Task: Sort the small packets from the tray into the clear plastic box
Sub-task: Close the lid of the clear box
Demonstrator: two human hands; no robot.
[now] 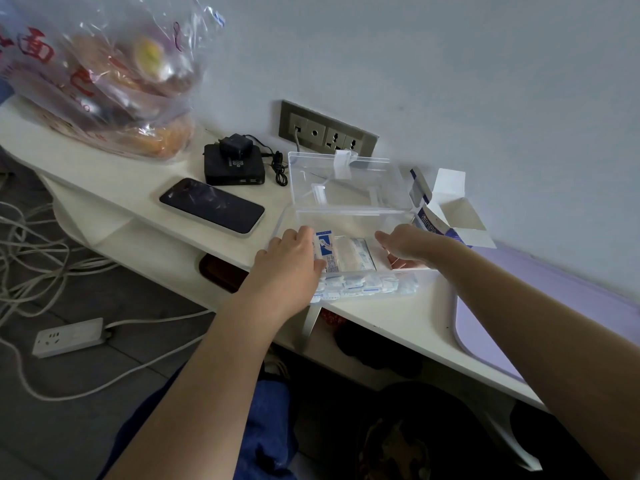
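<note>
The clear plastic box [346, 216] stands open on the white desk, its lid [346, 181] leaning back against the wall. Inside it stands a stack of blue-and-white packets [349, 252]. A row of small white packets [363, 284] shows through the front wall. My left hand [287, 258] is at the box's left end, fingers curled round the left side of the stack. My right hand [408, 242] reaches into the right part of the box, palm down with fingers dipping toward the bottom and nothing visibly in it. No tray is in view.
An opened blue-and-white carton [450, 216] lies right of the box. A phone [211, 206], a black device with a charger [233, 164] and a bag of bread [104, 81] sit to the left. A purple mat [519, 306] lies right. Cables and a power strip [69, 336] cover the floor.
</note>
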